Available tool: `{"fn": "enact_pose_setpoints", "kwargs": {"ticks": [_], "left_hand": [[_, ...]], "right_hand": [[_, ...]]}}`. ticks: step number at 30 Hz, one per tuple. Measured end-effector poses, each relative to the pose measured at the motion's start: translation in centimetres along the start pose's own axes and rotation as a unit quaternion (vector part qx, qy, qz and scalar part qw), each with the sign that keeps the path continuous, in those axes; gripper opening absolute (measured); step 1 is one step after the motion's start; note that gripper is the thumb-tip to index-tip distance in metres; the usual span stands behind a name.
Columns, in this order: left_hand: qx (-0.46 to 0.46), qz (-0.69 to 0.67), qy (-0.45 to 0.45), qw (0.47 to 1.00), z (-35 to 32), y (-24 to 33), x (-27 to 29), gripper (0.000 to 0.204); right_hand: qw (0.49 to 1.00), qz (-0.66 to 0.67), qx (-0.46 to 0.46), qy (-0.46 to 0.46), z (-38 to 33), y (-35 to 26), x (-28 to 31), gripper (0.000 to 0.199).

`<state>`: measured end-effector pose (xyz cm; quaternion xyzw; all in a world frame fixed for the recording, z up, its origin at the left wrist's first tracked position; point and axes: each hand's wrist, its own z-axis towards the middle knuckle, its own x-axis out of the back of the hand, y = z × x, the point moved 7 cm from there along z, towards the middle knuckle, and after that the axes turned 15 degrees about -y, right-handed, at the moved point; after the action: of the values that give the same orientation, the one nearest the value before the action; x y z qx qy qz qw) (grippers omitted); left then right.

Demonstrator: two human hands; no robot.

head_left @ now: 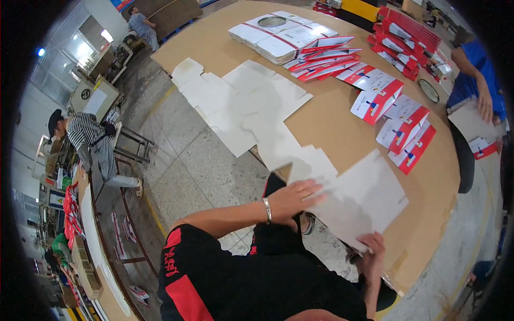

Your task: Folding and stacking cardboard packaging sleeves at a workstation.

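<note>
Already flat on the desk [332, 123], the white die-cut card sheet [369, 200] runs far-right from both hands: left hand [293, 197] fingers spread on its left edge, right hand [373, 251] pinching its near corner.

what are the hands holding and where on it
Both are on the nearest white flat carton sheet: the left hand lies flat on its left edge, the right hand grips its near corner.
</note>
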<state>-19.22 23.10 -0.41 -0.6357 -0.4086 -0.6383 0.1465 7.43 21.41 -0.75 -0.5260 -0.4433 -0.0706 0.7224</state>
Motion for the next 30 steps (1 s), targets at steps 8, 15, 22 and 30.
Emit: {"fn": "enact_pose_setpoints", "kwargs": {"ticks": [8,15,22,30], "left_hand": [[-0.106,-0.077,0.018,0.991,6.7,-1.5,-8.4,0.043],[0.063,-0.218,0.121,0.966,10.8,0.8,-10.6,0.027],[-0.209,-0.207,-0.046,0.955,13.8,9.1,-12.6,0.035],[-0.079,0.046,0.032,0.995,17.3,11.7,-14.0,0.044]], "right_hand": [[0.984,-0.013,-0.105,0.141,-14.5,4.3,5.3,0.007],[0.933,-0.093,-0.245,0.247,-20.5,8.0,0.8,0.033],[0.864,-0.094,-0.380,0.317,-19.4,9.6,2.1,0.081],[0.687,0.207,-0.330,0.614,-23.6,14.3,-3.8,0.067]]}}
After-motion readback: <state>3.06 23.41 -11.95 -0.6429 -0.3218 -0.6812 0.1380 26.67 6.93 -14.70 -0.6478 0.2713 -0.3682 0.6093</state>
